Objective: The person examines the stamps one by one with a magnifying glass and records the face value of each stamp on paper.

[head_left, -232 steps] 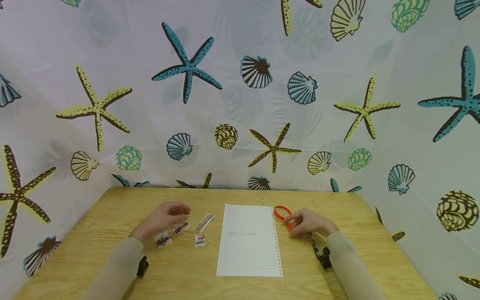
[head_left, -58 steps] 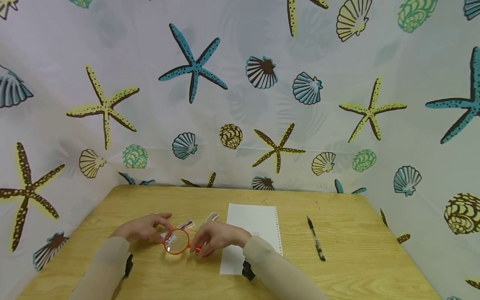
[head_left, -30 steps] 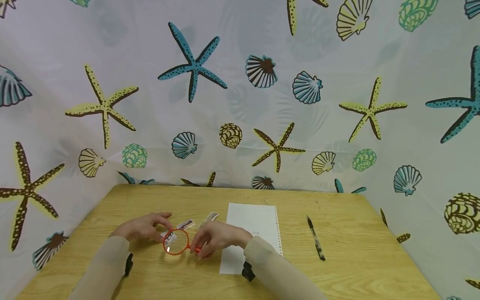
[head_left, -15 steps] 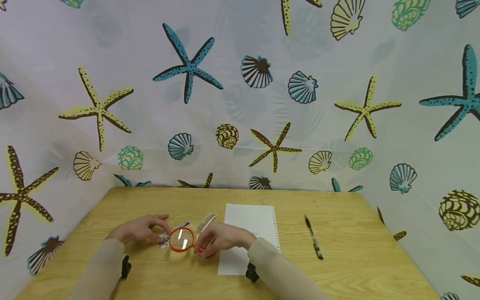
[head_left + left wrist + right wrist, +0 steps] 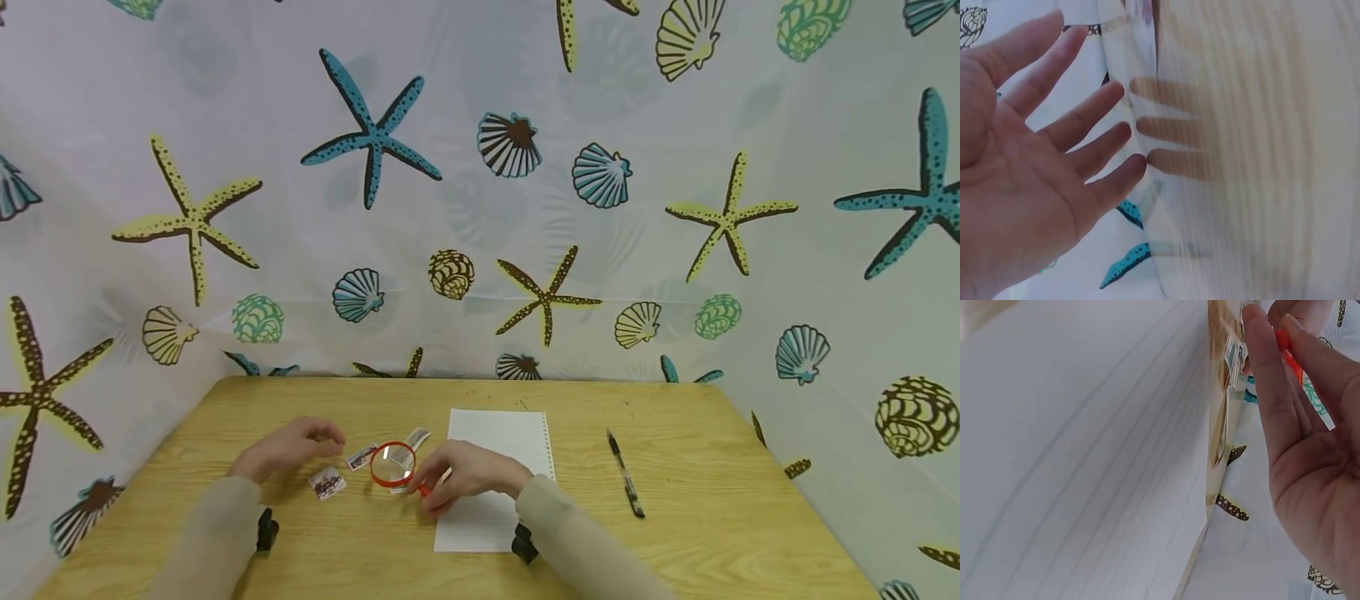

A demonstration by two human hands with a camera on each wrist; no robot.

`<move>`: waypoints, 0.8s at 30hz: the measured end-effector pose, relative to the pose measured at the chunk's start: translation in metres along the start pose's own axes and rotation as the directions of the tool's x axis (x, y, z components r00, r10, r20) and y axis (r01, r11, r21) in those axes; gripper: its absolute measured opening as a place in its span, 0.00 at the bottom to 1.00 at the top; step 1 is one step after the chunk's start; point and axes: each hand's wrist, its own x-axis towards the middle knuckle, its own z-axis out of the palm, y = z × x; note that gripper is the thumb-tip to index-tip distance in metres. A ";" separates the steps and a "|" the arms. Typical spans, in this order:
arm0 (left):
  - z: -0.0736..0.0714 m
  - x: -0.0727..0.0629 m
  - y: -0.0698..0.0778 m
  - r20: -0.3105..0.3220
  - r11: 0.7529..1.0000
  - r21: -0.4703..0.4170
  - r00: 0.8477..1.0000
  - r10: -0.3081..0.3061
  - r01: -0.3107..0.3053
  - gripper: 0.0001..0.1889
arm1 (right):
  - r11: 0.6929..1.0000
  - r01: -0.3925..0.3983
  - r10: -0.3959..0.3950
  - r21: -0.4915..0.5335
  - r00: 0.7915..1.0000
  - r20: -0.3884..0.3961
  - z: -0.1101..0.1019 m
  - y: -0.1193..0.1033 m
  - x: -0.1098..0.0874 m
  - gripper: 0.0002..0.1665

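My right hand (image 5: 472,475) pinches the handle of a red-rimmed magnifying glass (image 5: 393,463) between thumb and fingers. In the right wrist view, the red handle (image 5: 1282,340) shows between the fingertips. The lens is over part of a long stamp-like slip (image 5: 420,435), and a small one (image 5: 397,492) is partly hidden below the rim. My left hand (image 5: 292,446) holds nothing, near a square picture stamp (image 5: 327,482) and a narrow one (image 5: 360,458). In the left wrist view, the fingers of the left hand (image 5: 1041,150) are spread and fairly straight above the wood.
A lined sheet of paper (image 5: 472,529) lies partly beneath my right hand and wrist. Further right, a black pen (image 5: 626,473) rests on the wooden table (image 5: 712,500). A curtain (image 5: 465,208) printed with shells and starfish surrounds the table's back and sides.
The magnifying glass, first beside the paper's right edge, was held over the square stamp and has since shifted right with my right hand. My left hand has come away from that stamp.
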 end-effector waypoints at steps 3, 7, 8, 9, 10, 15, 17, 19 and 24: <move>0.005 0.004 0.005 -0.075 1.000 -0.001 0.997 0.013 -0.013 0.16 | 1.000 -0.003 0.004 0.022 1.000 -0.019 -0.003 0.004 -0.004 0.15; 0.013 0.010 0.017 -0.168 0.998 -0.042 0.985 0.047 -0.055 0.19 | 0.999 -0.021 0.023 0.036 0.998 -0.058 -0.008 0.010 -0.010 0.15; 0.014 0.011 0.020 -0.186 0.996 -0.051 0.981 0.057 -0.067 0.19 | 0.999 -0.025 0.028 0.041 0.997 -0.067 -0.009 0.011 -0.011 0.15; 0.016 0.013 0.023 -0.206 0.996 -0.052 0.976 0.066 -0.078 0.19 | 0.999 -0.029 0.032 0.040 0.997 -0.075 -0.011 0.012 -0.013 0.15; 0.017 0.014 0.026 -0.222 0.995 -0.054 0.973 0.070 -0.084 0.18 | 0.999 -0.034 0.037 0.041 0.996 -0.081 -0.012 0.013 -0.014 0.15; 0.026 0.022 0.033 -0.285 0.994 -0.053 0.955 0.081 -0.100 0.16 | 0.996 -0.069 0.075 0.065 0.993 -0.096 -0.016 0.019 -0.021 0.15; 0.030 0.026 0.034 -0.302 0.991 -0.059 0.948 0.095 -0.118 0.15 | 0.995 -0.080 0.087 0.062 0.991 -0.106 -0.017 0.022 -0.023 0.14; 0.034 0.029 0.036 -0.317 0.989 -0.072 0.943 0.101 -0.130 0.14 | 0.995 -0.087 0.093 0.051 0.988 -0.120 -0.018 0.025 -0.026 0.13; 0.045 0.038 0.044 -0.324 0.984 -0.073 0.937 0.129 -0.161 0.11 | 0.993 -0.103 0.109 0.050 0.981 -0.162 -0.024 0.033 -0.036 0.13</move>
